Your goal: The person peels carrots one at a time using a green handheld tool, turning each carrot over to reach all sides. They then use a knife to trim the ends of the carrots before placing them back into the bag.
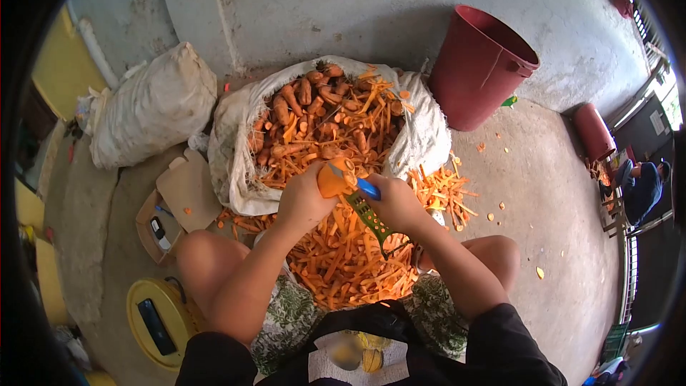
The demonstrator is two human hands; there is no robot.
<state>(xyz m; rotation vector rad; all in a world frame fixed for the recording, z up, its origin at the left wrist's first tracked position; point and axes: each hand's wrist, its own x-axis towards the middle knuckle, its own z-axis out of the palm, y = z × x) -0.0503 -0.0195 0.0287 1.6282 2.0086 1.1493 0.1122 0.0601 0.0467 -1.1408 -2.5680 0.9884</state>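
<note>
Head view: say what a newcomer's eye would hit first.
First, the orange heap of strips between the knees and the open white sack of carrots beyond it. Above the heap, the left hand grips a carrot, the right hand a blue-handled tool. A red bin stands right of the sack.

2 hands (304, 196) (395, 204), 2 sacks (157, 109) (230, 161), 1 cardboard box (191, 189)

orng veg (331, 181), blue/grn tool (367, 217), wht sack (230, 171), dk red bin (471, 71), grn/wht leafy-print shorts (283, 322), blk shirt (500, 350)
</note>
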